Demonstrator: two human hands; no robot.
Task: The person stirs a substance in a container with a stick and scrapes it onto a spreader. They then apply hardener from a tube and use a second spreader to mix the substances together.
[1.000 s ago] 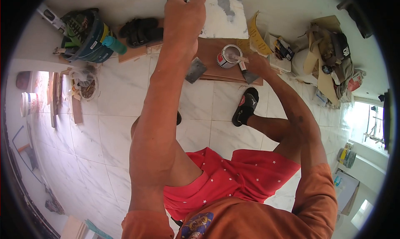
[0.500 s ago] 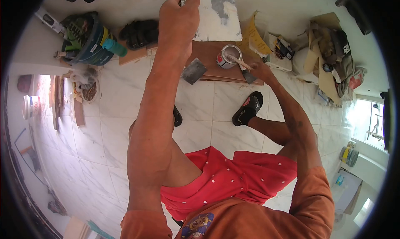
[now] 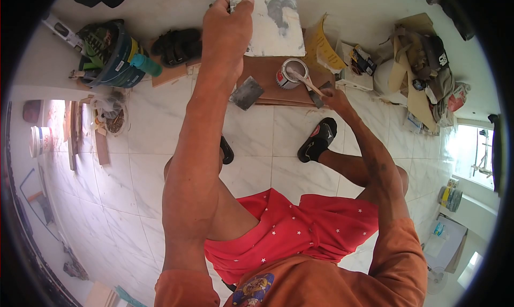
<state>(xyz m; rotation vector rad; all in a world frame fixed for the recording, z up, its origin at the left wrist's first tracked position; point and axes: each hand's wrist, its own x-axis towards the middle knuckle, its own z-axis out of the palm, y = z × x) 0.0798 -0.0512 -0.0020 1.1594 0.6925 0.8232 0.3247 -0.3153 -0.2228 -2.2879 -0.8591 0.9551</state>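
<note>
My left hand point(image 3: 227, 31) grips the left edge of a white board point(image 3: 265, 36) with grey patches, its thumb on the face. The board stands at the top of the view, its upper end cut off. My right hand point(image 3: 337, 101) is closed on a pale wooden stick point(image 3: 310, 85), whose far end reaches into an open paint can point(image 3: 287, 83). Whether that end carries bristles is hidden. The can sits on a brown board point(image 3: 267, 71) on the floor. A dark grey square sheet point(image 3: 247, 94) lies left of the can, and a dark flat piece point(image 3: 316, 98) lies beside my right hand.
A dark bucket point(image 3: 120, 69) stands at left with a teal bottle point(image 3: 147, 64) and black sandals point(image 3: 179, 47) beside it. Yellow bent sheet point(image 3: 320, 44), a white box point(image 3: 357, 81) and piled cardboard and bags point(image 3: 417, 66) line the right wall.
The stick has tipped deeper into the can, and my right hand has shifted slightly down and toward me. The board in my left hand has moved slightly left and down.
</note>
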